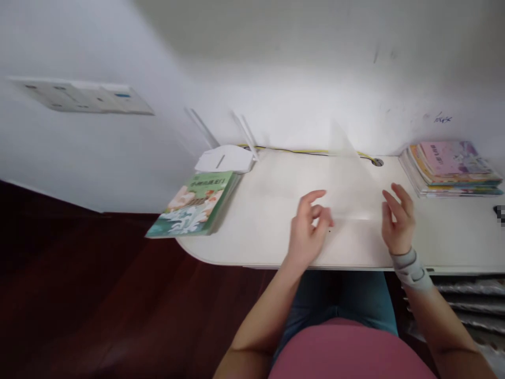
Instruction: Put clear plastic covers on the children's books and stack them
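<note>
A white sheet of paper (pixel 351 189) lies on the white desk (pixel 268 221) in front of me, its far part lifted and rising to a point. My left hand (pixel 310 223) is at the sheet's lower left corner, with its fingers curled in a pinch on the edge and the index finger stretched out. On the sheet's right edge rests my right hand (pixel 398 221), fingers pointing up along the paper and thumb hidden. A grey wrist brace (pixel 410 268) wraps that wrist. The picture is smeared by motion.
A green picture book (pixel 193 202) overhangs the desk's left corner, with a white router (pixel 226 158) and its antennas behind it. A stack of colourful books (pixel 450 168) lies at the back right. A cable runs along the wall to a desk hole (pixel 377 162). Dark floor lies to the left.
</note>
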The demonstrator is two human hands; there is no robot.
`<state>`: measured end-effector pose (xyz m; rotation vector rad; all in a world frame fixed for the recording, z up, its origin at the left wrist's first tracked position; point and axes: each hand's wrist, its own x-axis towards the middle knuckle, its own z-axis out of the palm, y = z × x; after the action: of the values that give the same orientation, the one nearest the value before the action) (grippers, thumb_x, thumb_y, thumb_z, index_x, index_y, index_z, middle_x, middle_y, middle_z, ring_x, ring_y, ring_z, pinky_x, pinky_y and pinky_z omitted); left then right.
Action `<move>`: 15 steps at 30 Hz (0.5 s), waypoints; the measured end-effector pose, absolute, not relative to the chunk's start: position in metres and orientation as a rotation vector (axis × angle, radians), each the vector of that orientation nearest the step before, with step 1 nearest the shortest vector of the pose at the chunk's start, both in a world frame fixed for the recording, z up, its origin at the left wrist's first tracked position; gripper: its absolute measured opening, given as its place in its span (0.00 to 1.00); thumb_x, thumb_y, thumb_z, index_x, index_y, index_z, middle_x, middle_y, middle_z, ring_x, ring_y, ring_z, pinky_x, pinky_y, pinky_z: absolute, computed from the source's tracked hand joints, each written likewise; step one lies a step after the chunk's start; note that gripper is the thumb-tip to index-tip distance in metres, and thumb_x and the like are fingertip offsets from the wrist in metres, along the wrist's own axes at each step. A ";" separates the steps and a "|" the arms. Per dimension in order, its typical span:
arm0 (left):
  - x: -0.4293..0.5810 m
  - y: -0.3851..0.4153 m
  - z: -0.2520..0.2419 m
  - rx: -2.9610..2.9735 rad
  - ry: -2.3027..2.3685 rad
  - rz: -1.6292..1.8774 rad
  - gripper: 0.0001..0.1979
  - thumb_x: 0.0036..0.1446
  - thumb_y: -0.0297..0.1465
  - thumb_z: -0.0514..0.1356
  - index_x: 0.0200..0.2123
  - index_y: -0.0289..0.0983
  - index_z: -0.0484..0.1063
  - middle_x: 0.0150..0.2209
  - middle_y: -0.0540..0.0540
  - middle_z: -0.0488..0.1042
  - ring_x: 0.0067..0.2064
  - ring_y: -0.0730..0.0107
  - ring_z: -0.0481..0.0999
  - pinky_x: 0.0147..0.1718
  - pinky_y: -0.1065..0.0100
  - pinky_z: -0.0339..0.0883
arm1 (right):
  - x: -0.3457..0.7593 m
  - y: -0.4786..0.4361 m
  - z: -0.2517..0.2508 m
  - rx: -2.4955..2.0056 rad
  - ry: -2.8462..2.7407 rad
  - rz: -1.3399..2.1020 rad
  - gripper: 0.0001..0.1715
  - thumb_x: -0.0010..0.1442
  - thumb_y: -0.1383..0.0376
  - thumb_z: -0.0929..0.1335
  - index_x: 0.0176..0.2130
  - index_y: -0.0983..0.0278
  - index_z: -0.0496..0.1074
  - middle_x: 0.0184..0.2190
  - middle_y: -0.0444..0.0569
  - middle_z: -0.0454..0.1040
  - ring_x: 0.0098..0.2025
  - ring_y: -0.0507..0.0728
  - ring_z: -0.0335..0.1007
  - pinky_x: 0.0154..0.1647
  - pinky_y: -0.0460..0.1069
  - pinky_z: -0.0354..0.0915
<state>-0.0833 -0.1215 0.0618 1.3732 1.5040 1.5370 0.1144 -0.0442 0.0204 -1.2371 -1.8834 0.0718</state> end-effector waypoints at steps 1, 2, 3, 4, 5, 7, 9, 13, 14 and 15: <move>-0.092 -0.127 0.054 1.362 1.556 1.536 0.16 0.61 0.36 0.52 0.52 0.40 0.63 0.21 0.56 0.68 0.26 0.74 0.73 0.29 0.72 0.66 | 0.131 -0.048 0.022 -1.289 -1.928 -0.022 0.24 0.64 0.64 0.56 0.57 0.58 0.66 0.61 0.56 0.61 0.66 0.67 0.49 0.61 0.68 0.50; -0.101 -0.132 0.045 1.363 1.619 1.508 0.15 0.61 0.36 0.52 0.50 0.40 0.65 0.21 0.55 0.68 0.26 0.73 0.72 0.28 0.72 0.65 | 0.145 -0.053 0.022 -1.338 -1.968 -0.112 0.23 0.64 0.65 0.57 0.55 0.57 0.68 0.61 0.55 0.61 0.67 0.68 0.48 0.62 0.69 0.48; -0.110 -0.135 0.034 1.369 1.700 1.460 0.14 0.60 0.36 0.52 0.48 0.40 0.67 0.21 0.55 0.68 0.26 0.73 0.72 0.28 0.72 0.64 | 0.158 -0.057 0.019 -1.380 -2.016 -0.185 0.22 0.64 0.66 0.58 0.54 0.57 0.70 0.61 0.54 0.62 0.67 0.67 0.48 0.62 0.69 0.47; -0.117 -0.138 0.024 1.377 1.801 1.393 0.14 0.60 0.36 0.51 0.47 0.40 0.68 0.21 0.55 0.68 0.26 0.72 0.71 0.27 0.72 0.64 | 0.168 -0.061 0.014 -1.410 -2.068 -0.238 0.22 0.63 0.67 0.58 0.53 0.56 0.71 0.61 0.52 0.64 0.67 0.66 0.48 0.63 0.68 0.46; -0.123 -0.140 0.013 1.393 1.913 1.305 0.13 0.60 0.35 0.51 0.45 0.40 0.70 0.22 0.54 0.69 0.25 0.72 0.71 0.27 0.71 0.64 | 0.176 -0.065 0.007 -1.423 -2.123 -0.269 0.23 0.63 0.69 0.58 0.53 0.55 0.71 0.60 0.51 0.65 0.67 0.64 0.50 0.64 0.67 0.46; -0.130 -0.144 -0.006 1.477 2.107 1.112 0.14 0.59 0.33 0.50 0.44 0.40 0.73 0.23 0.51 0.71 0.27 0.69 0.72 0.29 0.68 0.65 | 0.185 -0.071 -0.011 -1.403 -2.259 -0.269 0.24 0.63 0.71 0.58 0.53 0.54 0.71 0.59 0.49 0.68 0.65 0.61 0.54 0.65 0.64 0.46; -0.133 -0.146 -0.019 1.617 2.205 0.945 0.16 0.58 0.31 0.49 0.43 0.39 0.75 0.26 0.48 0.74 0.31 0.65 0.74 0.35 0.65 0.67 | 0.188 -0.074 -0.029 -1.362 -2.383 -0.222 0.25 0.62 0.73 0.58 0.53 0.56 0.71 0.57 0.49 0.70 0.64 0.60 0.57 0.64 0.64 0.48; -0.134 -0.146 -0.030 1.821 2.241 0.722 0.19 0.58 0.28 0.48 0.44 0.36 0.77 0.31 0.43 0.78 0.36 0.59 0.76 0.41 0.60 0.66 | 0.189 -0.075 -0.049 -1.340 -2.467 -0.106 0.23 0.63 0.71 0.58 0.54 0.60 0.71 0.57 0.53 0.70 0.61 0.60 0.62 0.61 0.62 0.54; -0.135 -0.145 -0.030 1.838 2.251 0.674 0.19 0.58 0.27 0.48 0.44 0.36 0.77 0.31 0.42 0.78 0.36 0.58 0.76 0.41 0.59 0.66 | 0.189 -0.075 -0.050 -1.339 -2.467 -0.087 0.22 0.63 0.68 0.59 0.54 0.61 0.70 0.57 0.53 0.69 0.61 0.60 0.62 0.61 0.62 0.55; -0.135 -0.144 -0.031 1.847 2.261 0.633 0.19 0.58 0.27 0.48 0.44 0.36 0.78 0.31 0.42 0.79 0.36 0.58 0.76 0.41 0.59 0.66 | 0.190 -0.075 -0.049 -1.338 -2.467 -0.080 0.21 0.64 0.65 0.60 0.54 0.61 0.70 0.58 0.54 0.69 0.62 0.61 0.61 0.60 0.61 0.56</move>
<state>-0.1350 -0.1437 -0.0310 1.8467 2.2612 0.6334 0.1896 -0.0749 -0.0495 -1.3383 -2.4669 -0.0798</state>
